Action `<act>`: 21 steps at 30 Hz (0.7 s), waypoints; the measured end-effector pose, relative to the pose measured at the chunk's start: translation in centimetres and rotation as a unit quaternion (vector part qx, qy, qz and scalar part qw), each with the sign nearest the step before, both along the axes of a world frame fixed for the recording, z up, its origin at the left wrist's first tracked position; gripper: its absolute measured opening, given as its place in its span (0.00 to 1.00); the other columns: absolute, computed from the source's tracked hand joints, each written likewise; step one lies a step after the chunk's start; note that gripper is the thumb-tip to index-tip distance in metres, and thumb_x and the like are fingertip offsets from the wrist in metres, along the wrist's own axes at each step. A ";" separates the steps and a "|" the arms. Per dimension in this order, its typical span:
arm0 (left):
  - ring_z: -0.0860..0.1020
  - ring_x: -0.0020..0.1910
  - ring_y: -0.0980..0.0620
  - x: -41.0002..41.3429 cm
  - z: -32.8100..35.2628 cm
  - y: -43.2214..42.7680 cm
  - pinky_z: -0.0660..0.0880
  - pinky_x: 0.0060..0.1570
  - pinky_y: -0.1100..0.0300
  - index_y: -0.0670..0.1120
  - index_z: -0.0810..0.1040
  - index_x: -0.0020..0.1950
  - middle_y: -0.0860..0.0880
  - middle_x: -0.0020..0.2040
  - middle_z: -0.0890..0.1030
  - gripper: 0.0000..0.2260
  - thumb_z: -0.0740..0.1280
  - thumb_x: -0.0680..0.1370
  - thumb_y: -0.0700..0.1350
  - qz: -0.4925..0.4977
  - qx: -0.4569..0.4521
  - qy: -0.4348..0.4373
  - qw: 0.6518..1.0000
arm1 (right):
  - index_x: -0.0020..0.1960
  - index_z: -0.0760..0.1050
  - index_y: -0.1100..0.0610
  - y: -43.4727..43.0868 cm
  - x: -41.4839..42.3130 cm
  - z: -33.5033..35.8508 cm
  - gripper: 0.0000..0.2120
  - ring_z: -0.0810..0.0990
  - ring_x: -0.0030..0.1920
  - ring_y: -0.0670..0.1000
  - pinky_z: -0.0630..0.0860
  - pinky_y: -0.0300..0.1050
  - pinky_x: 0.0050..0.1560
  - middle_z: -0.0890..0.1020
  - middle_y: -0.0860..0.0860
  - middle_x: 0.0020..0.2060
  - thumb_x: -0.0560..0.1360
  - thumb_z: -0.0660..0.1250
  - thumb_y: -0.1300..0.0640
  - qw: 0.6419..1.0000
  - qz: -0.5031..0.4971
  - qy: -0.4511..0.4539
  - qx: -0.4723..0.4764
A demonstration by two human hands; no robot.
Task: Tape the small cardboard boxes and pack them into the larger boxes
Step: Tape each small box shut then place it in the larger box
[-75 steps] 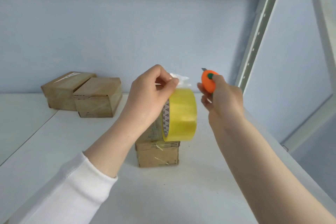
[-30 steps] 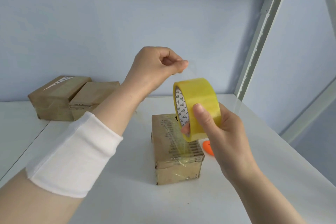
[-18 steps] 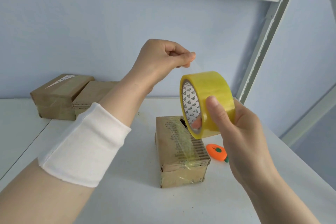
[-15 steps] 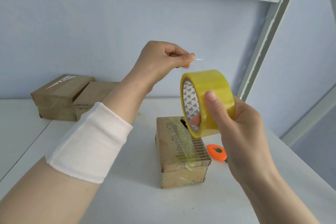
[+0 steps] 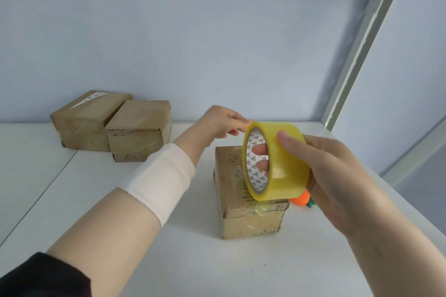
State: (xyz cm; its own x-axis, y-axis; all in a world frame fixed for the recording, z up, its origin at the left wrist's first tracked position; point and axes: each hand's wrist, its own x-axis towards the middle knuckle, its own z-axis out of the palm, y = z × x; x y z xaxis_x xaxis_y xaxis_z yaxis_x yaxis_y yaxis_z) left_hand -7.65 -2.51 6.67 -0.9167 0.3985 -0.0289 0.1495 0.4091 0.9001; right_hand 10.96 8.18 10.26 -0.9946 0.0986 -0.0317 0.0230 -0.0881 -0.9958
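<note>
**Tape roll up, box half-wrapped, packing still to come**

Here we are at the white table [image 5: 120, 212], and the right hand [image 5: 337, 176] has the yellow tape roll [image 5: 277, 159] firmly gripped: thumb clamped over the outer face, fingers [image 5: 260, 150] hooked through the core. It hangs just above the near small box [image 5: 248, 202], which sits square in the middle of the table. The left hand [image 5: 222, 120] reaches across to the top edge of the roll, fingers bent toward it and blurred. Whether they are pinching a loose tape end, I cannot tell.

How far along? By my read, not far. This box already wears tape: shiny, wrinkled strips run across its top and down over the front face, a rough job, with the cardboard scuffed and creased at the corners. More strips look likely. Two more small boxes [image 5: 113, 125] wait side by side at the back left, against the wall, and their film shows a sheen too. No larger box is in view anywhere, so the packing half looks untouched.

Tucked just beside the box, under the right hand, sits an orange cutter [image 5: 301, 199], mostly hidden.
</note>
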 end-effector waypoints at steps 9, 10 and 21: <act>0.69 0.29 0.59 0.3 -2.4 0.5 0.63 0.20 0.74 0.50 0.76 0.30 0.58 0.24 0.72 0.11 0.67 0.73 0.41 -0.012 -0.113 0.017 0.993 | 0.22 0.79 0.57 -0.6 -0.8 0.4 0.25 0.73 0.16 0.44 0.65 0.31 0.15 0.79 0.51 0.21 0.77 0.63 0.52 0.999 -0.036 -0.012 0.006; 0.68 0.28 0.58 0.2 -2.4 0.5 0.61 0.19 0.74 0.49 0.77 0.32 0.58 0.24 0.71 0.09 0.67 0.73 0.41 -0.009 -0.117 0.021 0.993 | 0.22 0.78 0.58 -0.7 -0.9 0.4 0.25 0.71 0.14 0.44 0.64 0.30 0.15 0.79 0.51 0.20 0.77 0.63 0.53 0.999 -0.036 -0.009 0.009; 0.71 0.30 0.55 0.2 -2.3 0.4 0.66 0.29 0.64 0.48 0.72 0.32 0.51 0.32 0.74 0.14 0.63 0.75 0.53 -0.020 -0.236 -0.050 0.970 | 0.32 0.84 0.54 -0.7 -1.6 -0.5 0.20 0.82 0.28 0.48 0.71 0.33 0.22 0.85 0.55 0.32 0.76 0.63 0.48 0.999 -0.018 0.004 0.040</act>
State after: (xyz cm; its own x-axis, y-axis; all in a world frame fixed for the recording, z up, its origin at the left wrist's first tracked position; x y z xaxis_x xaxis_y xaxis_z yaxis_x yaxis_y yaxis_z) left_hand -7.40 -2.08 4.39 -0.8839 0.3543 -0.3052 0.0952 0.7753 0.6243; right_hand 9.33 7.47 9.72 -0.9907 0.1355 -0.0139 0.0128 -0.0089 -0.9999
